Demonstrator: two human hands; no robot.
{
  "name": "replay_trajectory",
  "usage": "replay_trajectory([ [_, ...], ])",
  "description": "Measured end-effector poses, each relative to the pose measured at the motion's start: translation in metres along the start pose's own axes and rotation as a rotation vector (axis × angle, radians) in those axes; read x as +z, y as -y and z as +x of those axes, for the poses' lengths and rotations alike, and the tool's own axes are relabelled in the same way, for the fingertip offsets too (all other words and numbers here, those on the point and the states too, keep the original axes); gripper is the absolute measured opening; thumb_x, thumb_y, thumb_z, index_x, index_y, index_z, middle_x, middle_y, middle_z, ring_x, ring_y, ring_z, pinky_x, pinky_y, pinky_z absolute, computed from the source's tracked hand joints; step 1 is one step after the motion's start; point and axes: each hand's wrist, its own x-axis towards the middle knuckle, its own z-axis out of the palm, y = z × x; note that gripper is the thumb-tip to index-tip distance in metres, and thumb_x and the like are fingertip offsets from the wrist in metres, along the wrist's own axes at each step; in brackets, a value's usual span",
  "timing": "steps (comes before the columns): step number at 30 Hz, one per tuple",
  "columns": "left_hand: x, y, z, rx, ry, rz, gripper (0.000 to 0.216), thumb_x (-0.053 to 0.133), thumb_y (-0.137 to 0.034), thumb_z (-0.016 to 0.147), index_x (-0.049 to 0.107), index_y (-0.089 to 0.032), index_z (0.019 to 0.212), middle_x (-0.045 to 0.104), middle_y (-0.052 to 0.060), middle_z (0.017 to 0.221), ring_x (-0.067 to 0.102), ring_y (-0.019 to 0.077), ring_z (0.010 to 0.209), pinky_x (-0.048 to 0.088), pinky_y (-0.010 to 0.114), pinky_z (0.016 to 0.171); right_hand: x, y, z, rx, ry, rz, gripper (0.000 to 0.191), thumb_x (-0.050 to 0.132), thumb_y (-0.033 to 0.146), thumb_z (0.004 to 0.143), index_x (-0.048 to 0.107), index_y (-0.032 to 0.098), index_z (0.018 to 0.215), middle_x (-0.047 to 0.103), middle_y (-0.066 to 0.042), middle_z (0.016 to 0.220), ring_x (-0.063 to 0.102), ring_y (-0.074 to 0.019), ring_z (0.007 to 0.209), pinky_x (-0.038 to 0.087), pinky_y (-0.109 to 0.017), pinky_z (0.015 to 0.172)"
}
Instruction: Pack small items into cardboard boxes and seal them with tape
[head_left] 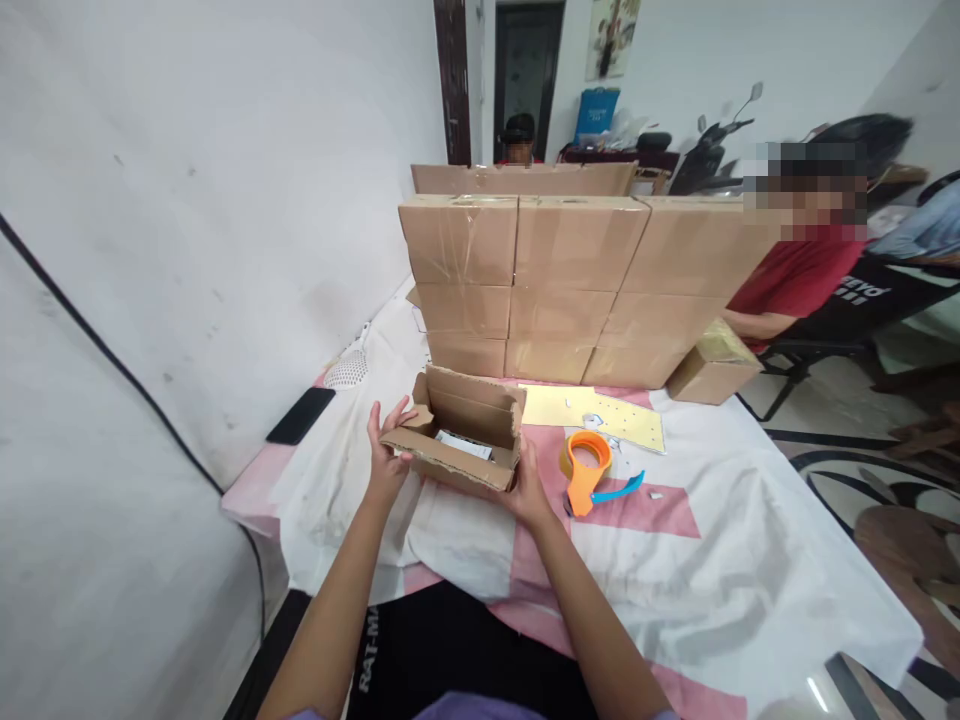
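A small open cardboard box (469, 428) sits just above the cloth-covered table (735, 560), its flaps up and a white item inside it. My left hand (388, 450) grips the box's left end, fingers curled over the flap. My right hand (527, 490) holds the box's right end from below and behind, its fingers mostly hidden by the cardboard.
An orange tape dispenser (586, 470) with a blue handle lies right of the box, beside a yellow sheet (592, 412). A wall of taped cardboard boxes (570, 290) stands behind. A black phone (301, 414) lies left. A person in a red shirt (795, 275) sits at the right.
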Motion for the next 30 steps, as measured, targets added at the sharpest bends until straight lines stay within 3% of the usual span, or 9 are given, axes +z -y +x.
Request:
replay_trajectory([
  [5,0.016,-0.004,-0.016,-0.062,-0.077,0.008,0.111,0.056,-0.085,0.074,0.014,-0.024,0.157,0.056,0.024,0.140,0.063,0.0297,0.119,0.042,0.054,0.110,-0.012,0.009,0.004,-0.079,-0.113,0.016,0.106,0.074,0.039,0.076,0.010,0.023,0.159,0.017,-0.017,0.161,0.014,-0.0366,0.154,0.022,-0.058,0.123],
  [10,0.028,-0.016,-0.034,-0.052,-0.088,-0.051,0.103,0.060,-0.083,0.074,0.030,-0.023,0.151,0.048,0.024,0.149,0.054,0.0348,0.132,0.041,0.055,0.111,-0.048,0.023,0.005,-0.091,-0.034,-0.053,0.093,0.080,0.031,0.065,0.036,0.022,0.146,0.028,-0.018,0.152,0.033,-0.0358,0.145,0.032,-0.052,0.119],
  [13,0.031,-0.017,-0.035,-0.064,-0.070,-0.077,0.101,0.062,-0.082,0.073,0.033,-0.024,0.150,0.037,0.024,0.158,0.040,0.0378,0.145,0.035,0.056,0.117,-0.070,0.034,0.000,-0.073,0.055,-0.099,0.084,0.080,0.027,0.062,0.042,0.022,0.137,0.036,-0.017,0.144,0.041,-0.0337,0.138,0.038,-0.049,0.114],
  [17,0.032,-0.014,-0.032,-0.074,-0.056,-0.137,0.096,0.065,-0.077,0.075,0.034,-0.025,0.150,0.030,0.023,0.162,0.040,0.0394,0.145,0.033,0.058,0.118,-0.090,0.048,-0.010,-0.097,0.165,-0.055,0.074,0.071,0.047,0.079,0.040,0.024,0.143,0.036,-0.015,0.148,0.041,-0.0310,0.139,0.036,-0.048,0.114],
  [20,0.031,-0.014,-0.032,-0.127,-0.042,-0.145,0.095,0.064,-0.078,0.076,0.034,-0.026,0.149,0.032,0.023,0.162,0.043,0.0394,0.143,0.036,0.058,0.117,-0.093,0.052,-0.017,-0.070,0.191,0.063,0.062,0.044,0.063,0.094,0.045,0.026,0.144,0.036,-0.012,0.152,0.032,-0.0289,0.147,0.033,-0.048,0.117],
  [22,0.031,-0.017,-0.034,-0.152,-0.029,-0.110,0.095,0.063,-0.079,0.075,0.036,-0.025,0.148,0.036,0.022,0.160,0.044,0.0385,0.142,0.036,0.057,0.117,-0.090,0.054,-0.019,0.015,0.101,0.120,0.051,0.037,0.058,0.099,0.053,0.028,0.137,0.043,-0.010,0.146,0.037,-0.0265,0.144,0.034,-0.047,0.116],
  [25,0.030,-0.022,-0.040,-0.149,-0.026,-0.052,0.093,0.066,-0.077,0.074,0.039,-0.023,0.145,0.044,0.023,0.154,0.048,0.0372,0.140,0.035,0.057,0.118,-0.081,0.058,-0.016,0.117,-0.045,0.122,0.036,0.054,0.038,0.091,0.060,0.028,0.125,0.053,-0.007,0.130,0.053,-0.0250,0.124,0.040,-0.046,0.111],
  [28,0.030,-0.027,-0.044,-0.141,-0.038,-0.025,0.082,0.070,-0.070,0.076,0.046,-0.023,0.139,0.050,0.020,0.150,0.056,0.0354,0.133,0.041,0.055,0.114,-0.076,0.058,-0.011,0.177,-0.095,0.140,0.043,0.054,0.022,0.080,0.061,0.028,0.122,0.058,-0.005,0.123,0.058,-0.0234,0.110,0.046,-0.045,0.105],
  [30,0.031,-0.027,-0.045,-0.160,-0.048,0.018,0.074,0.071,-0.066,0.077,0.051,-0.023,0.134,0.057,0.017,0.144,0.060,0.0343,0.126,0.045,0.054,0.110,-0.075,0.055,-0.008,0.193,-0.121,0.201,0.054,0.052,0.019,0.077,0.057,0.028,0.130,0.059,-0.006,0.127,0.059,-0.0232,0.112,0.048,-0.043,0.103],
])
